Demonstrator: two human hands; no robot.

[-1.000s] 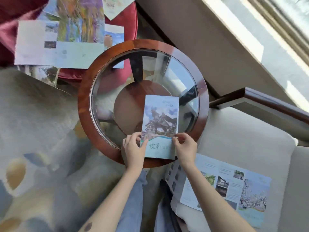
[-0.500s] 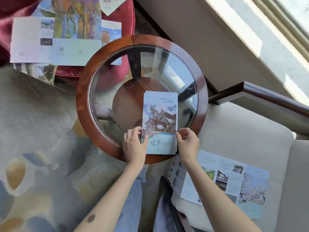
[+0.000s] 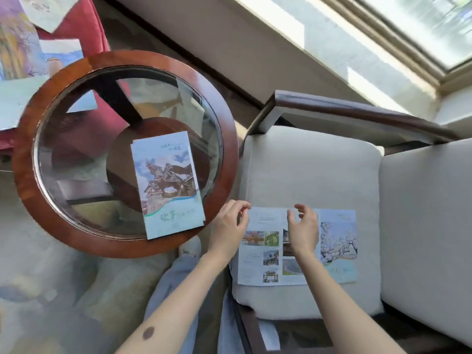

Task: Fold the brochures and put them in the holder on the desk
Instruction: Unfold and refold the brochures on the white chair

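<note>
Your left hand [image 3: 229,226] and right hand [image 3: 304,229]: both grips open, empty, above the unfolded brochure [image 3: 298,247], long axis left-right. Folded brochure [image 3: 167,183] lies lengthwise, slightly tilted, on the worktop [image 3: 122,241].

Round glass-topped table [image 3: 33,159] beside a cream cushioned chair [image 3: 306,169].

Head-worn view, steeply downward, close over lap.

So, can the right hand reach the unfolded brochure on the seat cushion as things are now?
Probably yes. The right hand hovers open just over the unfolded brochure, which lies flat on the seat cushion with nothing on it; the left hand is at its left edge.
</note>
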